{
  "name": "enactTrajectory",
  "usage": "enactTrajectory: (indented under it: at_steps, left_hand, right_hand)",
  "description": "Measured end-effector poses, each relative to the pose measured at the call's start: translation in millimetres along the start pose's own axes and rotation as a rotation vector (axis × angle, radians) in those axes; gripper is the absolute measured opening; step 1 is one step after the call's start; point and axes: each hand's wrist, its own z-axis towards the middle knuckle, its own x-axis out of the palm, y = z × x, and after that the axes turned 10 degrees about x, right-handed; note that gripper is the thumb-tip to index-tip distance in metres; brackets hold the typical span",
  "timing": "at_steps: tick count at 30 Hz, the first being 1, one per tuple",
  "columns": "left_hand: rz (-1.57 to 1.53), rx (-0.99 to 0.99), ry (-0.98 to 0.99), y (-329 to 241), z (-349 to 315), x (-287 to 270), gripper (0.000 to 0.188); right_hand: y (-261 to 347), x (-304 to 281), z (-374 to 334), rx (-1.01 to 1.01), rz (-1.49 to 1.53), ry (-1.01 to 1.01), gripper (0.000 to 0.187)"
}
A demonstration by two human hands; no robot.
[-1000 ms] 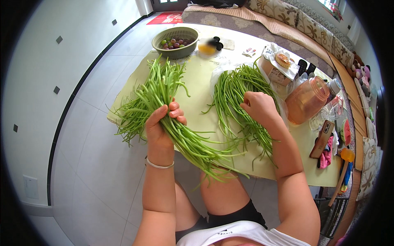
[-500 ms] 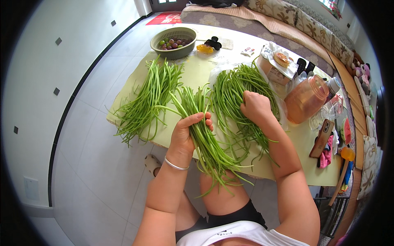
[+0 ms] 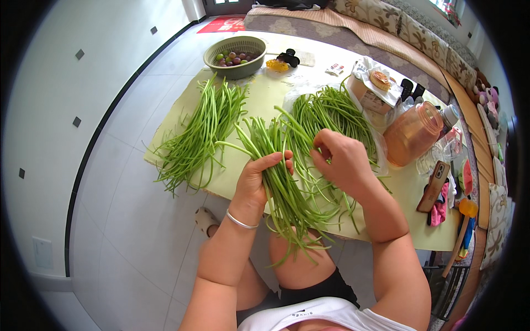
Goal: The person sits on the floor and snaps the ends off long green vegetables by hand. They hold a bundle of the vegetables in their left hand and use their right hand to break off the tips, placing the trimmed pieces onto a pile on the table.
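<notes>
A bunch of long, thin green vegetable stalks (image 3: pixel 292 198) is clasped in my left hand (image 3: pixel 260 175), which wears a silver bangle on its wrist. Its upper ends fan over the table and its lower ends hang past the edge above my knee. My right hand (image 3: pixel 341 160) is closed, fingers curled, with a few green stalks (image 3: pixel 298 131) running up to its fingertips; its inner fingers are partly hidden. Just behind it a loose pile of stalks (image 3: pixel 337 113) lies on a clear plastic bag. Another heap of stalks (image 3: pixel 207 124) rests at the left of the table.
A green basket (image 3: pixel 234 71) of grapes stands at the far left, near a black hair clip (image 3: pixel 288 57). Toward the right are a box with a round pastry (image 3: pixel 380 80), a pinkish jar (image 3: pixel 411 135), a phone (image 3: pixel 433 186) and an orange-headed mallet (image 3: pixel 467 207). A sofa lines the back.
My right hand has moved left from the pile toward the held bunch, drawing a few stalks along. My left hand has shifted slightly right, still around its bunch.
</notes>
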Motion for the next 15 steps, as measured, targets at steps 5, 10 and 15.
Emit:
enactTrajectory:
  at_steps: [5,10,15]
  left_hand:
    - [0.089,0.085,0.014,8.8,-1.7,4.6,0.023]
    - [0.070,0.120,-0.015,9.2,-3.6,5.2,0.017]
    - [0.052,0.207,0.058,2.4,-4.9,6.9,0.015]
  right_hand:
    - [12.2,17.4,-10.7,-0.150,-0.030,0.024,0.016]
    - [17.5,23.6,-17.6,-0.216,0.012,0.090,0.024]
    - [15.0,12.7,-8.1,-0.126,0.263,0.284,0.017]
